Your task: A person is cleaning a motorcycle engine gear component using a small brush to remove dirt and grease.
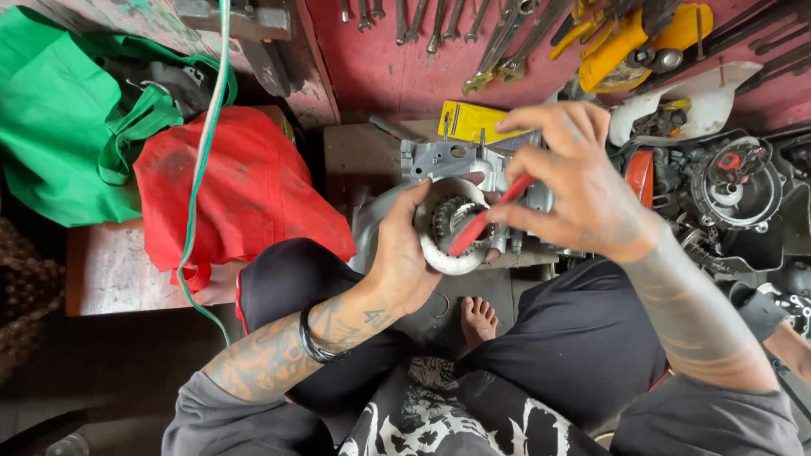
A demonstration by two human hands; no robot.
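Observation:
My left hand (404, 253) grips a round grey metal part (448, 226) with a toothed gear in its middle, held up in front of me. In my right hand (574, 181) is a red-handled tool (486, 221), its lower end resting in the part's toothed centre. Behind the part lies a grey metal engine casing (439, 159) on a low wooden surface. A black band circles my left wrist.
A red bag (245, 186) and a green bag (59, 127) lie on the left, with a green-and-white cord (203, 152) over them. Wrenches (498, 34) hang on the red wall. Dark engine parts (735, 181) and a yellow tool (634, 38) sit at right. My bare foot (478, 319) is below.

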